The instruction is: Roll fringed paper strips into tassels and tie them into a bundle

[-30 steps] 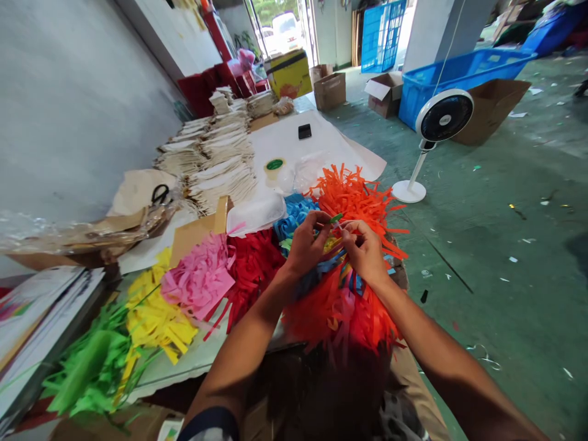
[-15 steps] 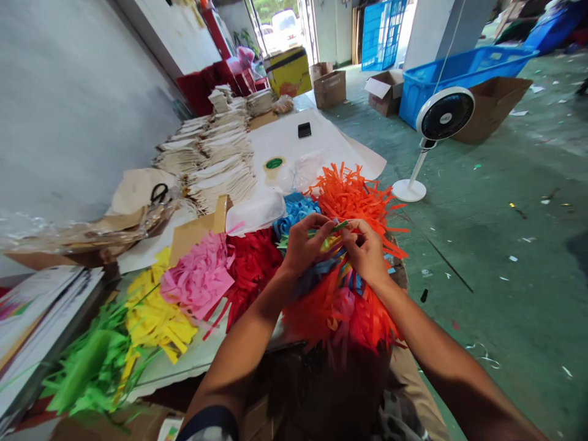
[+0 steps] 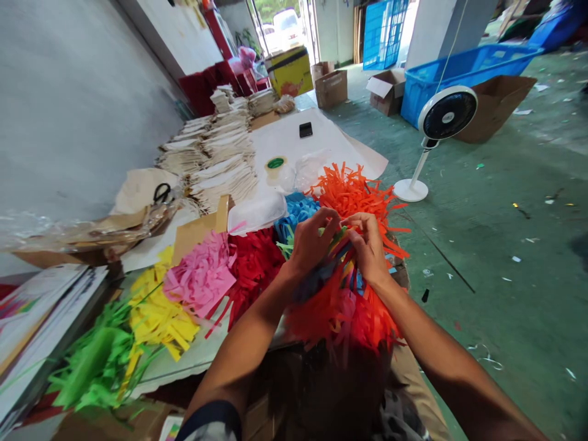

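Note:
My left hand (image 3: 312, 242) and my right hand (image 3: 369, 246) meet at the near end of the table, fingertips pinched close together. Between them they grip thin coloured paper strips (image 3: 340, 245), with green, yellow and blue showing; the exact pinch point is partly hidden by the fingers. Below the hands hangs a bunch of orange-red fringed paper (image 3: 374, 315) with some pink in it. Just beyond lies an orange pile of strips (image 3: 346, 190), and a blue pile (image 3: 297, 211) sits left of it. A dark red pile (image 3: 257, 257) is beside my left wrist.
Pink (image 3: 199, 272), yellow (image 3: 160, 315) and green paper strips (image 3: 94, 361) lie leftward. Stacks of pale sheets (image 3: 225, 147), a tape roll (image 3: 275, 164), a phone-like black object (image 3: 305, 130) and scissors (image 3: 162, 193) are farther off. A white fan (image 3: 448, 116) stands on the floor at right.
My fingers have shifted slightly at the strips: the left hand's fingers are more raised and bent, and less of the green strip shows. The piles stay where they were.

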`<control>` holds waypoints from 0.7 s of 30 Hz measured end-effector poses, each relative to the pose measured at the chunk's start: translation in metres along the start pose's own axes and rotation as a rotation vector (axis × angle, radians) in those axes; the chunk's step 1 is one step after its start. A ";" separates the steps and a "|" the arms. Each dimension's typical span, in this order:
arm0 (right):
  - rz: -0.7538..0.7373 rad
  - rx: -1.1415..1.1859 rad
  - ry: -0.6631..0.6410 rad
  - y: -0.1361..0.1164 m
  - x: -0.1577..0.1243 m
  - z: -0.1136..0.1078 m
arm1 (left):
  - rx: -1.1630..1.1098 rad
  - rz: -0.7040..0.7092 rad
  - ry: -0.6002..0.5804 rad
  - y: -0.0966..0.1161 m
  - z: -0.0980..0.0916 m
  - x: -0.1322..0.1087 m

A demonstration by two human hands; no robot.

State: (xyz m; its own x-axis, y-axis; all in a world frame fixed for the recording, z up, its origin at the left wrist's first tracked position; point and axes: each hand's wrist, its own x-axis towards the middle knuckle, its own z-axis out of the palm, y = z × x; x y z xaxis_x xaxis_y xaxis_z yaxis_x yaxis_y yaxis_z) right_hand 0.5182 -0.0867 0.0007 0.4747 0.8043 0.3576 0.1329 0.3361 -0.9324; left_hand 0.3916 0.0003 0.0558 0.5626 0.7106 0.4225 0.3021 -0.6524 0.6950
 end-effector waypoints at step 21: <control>-0.340 -0.414 -0.420 -0.093 0.036 -0.029 | -0.053 -0.358 -0.871 0.045 -0.051 0.003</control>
State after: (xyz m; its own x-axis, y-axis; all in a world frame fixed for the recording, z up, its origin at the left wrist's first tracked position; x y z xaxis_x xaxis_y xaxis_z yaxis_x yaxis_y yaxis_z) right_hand 0.5483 -0.1032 0.0986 -0.0193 0.8371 0.5467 0.5768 0.4559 -0.6778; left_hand 0.3676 -0.0130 0.1181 0.8268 0.4057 -0.3895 0.5448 -0.4055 0.7340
